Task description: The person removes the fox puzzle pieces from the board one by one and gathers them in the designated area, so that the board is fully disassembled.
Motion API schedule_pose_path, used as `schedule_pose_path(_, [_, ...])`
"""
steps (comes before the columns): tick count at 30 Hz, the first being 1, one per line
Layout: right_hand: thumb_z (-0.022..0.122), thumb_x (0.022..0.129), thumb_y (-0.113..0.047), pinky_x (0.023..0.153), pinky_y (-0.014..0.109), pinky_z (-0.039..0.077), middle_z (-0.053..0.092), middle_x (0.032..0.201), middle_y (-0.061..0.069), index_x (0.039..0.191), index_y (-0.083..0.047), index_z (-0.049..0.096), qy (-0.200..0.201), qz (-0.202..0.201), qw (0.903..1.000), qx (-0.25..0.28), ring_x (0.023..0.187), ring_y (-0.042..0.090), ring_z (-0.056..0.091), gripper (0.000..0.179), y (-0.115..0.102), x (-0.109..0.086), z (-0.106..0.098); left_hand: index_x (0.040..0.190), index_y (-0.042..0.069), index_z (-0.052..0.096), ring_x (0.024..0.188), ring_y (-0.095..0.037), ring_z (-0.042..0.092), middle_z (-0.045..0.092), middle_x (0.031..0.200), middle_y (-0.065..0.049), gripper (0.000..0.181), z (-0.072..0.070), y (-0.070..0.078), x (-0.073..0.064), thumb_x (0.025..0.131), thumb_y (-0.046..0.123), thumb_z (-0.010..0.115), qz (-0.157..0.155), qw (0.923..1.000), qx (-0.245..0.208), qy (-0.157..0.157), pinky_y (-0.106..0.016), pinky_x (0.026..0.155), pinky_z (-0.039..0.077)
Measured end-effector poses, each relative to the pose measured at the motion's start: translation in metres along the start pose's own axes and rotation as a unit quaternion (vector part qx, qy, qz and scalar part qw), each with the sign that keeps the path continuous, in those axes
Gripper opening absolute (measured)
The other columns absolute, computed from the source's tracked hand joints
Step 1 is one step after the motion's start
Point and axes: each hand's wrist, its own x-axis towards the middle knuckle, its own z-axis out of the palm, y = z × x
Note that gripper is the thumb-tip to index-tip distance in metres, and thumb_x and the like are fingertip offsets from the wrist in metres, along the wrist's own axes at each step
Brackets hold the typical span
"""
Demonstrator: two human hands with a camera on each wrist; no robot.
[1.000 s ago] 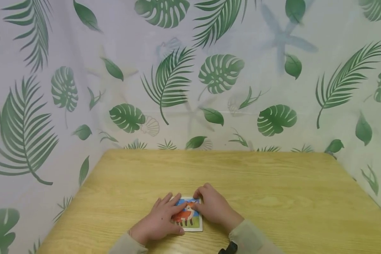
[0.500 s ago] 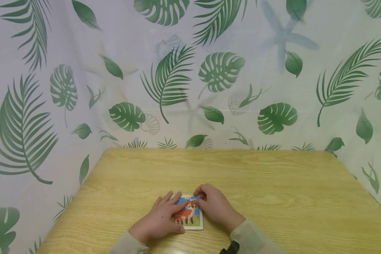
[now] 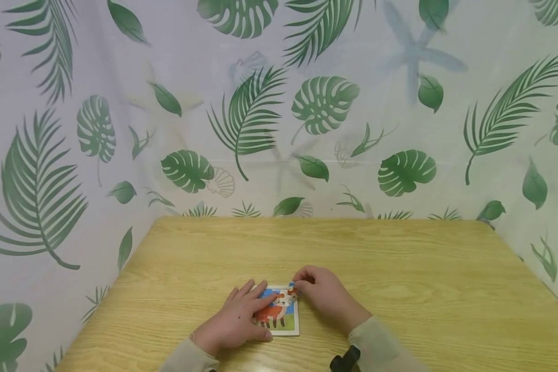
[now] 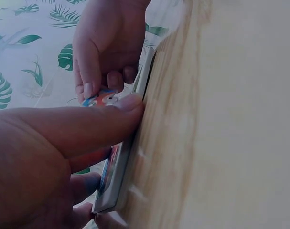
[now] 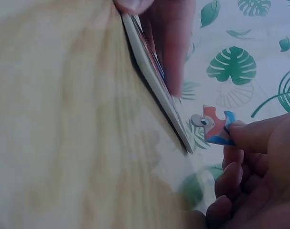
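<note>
Left hand (image 3: 234, 320) lies spread on the puzzle (image 3: 277, 314) in its tray (image 3: 298, 326); right hand (image 3: 329, 298) pinches 1 piece (image 5: 214, 126).

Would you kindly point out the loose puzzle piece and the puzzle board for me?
Puzzle piece (image 5: 215, 126): right wrist view, on its printed face.
Puzzle board (image 3: 285, 333): head view, on its pale near rim.

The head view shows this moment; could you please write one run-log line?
left hand: fingers spread on square white-framed animal puzzle | right hand: pinching orange-blue jigsaw piece clear of it | support: yellow wood-grain table
</note>
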Motion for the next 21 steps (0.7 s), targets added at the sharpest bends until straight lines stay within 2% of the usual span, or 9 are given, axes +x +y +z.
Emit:
schedule_pose_path(5, [0.06,0.102,-0.02,0.083,0.038,0.045,0.067,0.09,-0.003,0.095,-0.016,0.069,0.003,0.007,0.9999,-0.014,0.086,0.017,0.058,0.012,0.008,-0.002,-0.018,0.156,0.02,0.044,0.153,-0.039,0.009,0.022,0.166,-0.009,0.083,0.001,-0.001,0.002,0.084,0.044,0.08,-0.003,1.0,0.001,0.001,-0.066,0.117,0.005])
schedule_pose_path(12, [0.06,0.102,-0.015,0.082,0.038,0.043,0.066,0.086,-0.002,0.095,-0.014,0.069,-0.013,-0.008,0.9991,-0.04,0.086,0.018,0.056,0.011,0.017,-0.004,-0.04,0.156,0.022,0.044,0.153,-0.037,0.009,0.022,0.167,-0.008,0.083,0.003,-0.003,0.001,0.084,0.044,0.08,-0.012,0.9999,0.006,-0.001,-0.065,0.117,0.004])
schedule_pose_path(17, [0.06,0.102,-0.016,0.082,0.038,0.043,0.066,0.087,-0.001,0.095,-0.013,0.069,-0.007,0.006,0.9987,-0.05,0.084,0.018,0.056,0.012,0.02,-0.004,-0.048,0.156,0.022,0.044,0.154,-0.036,0.007,0.021,0.167,-0.008,0.083,0.002,-0.002,0.001,0.084,0.044,0.08,-0.012,0.9999,0.002,-0.001,-0.064,0.117,0.004])
schedule_pose_path(21, [0.061,0.102,-0.015,0.082,0.039,0.045,0.065,0.088,-0.003,0.095,-0.015,0.068,0.008,0.005,0.9966,-0.082,0.084,0.017,0.056,0.01,0.022,-0.002,-0.049,0.156,0.023,0.044,0.154,-0.035,0.008,0.021,0.167,-0.007,0.083,0.001,-0.002,0.001,0.084,0.043,0.08,-0.014,0.9999,0.003,-0.001,-0.064,0.118,0.003])
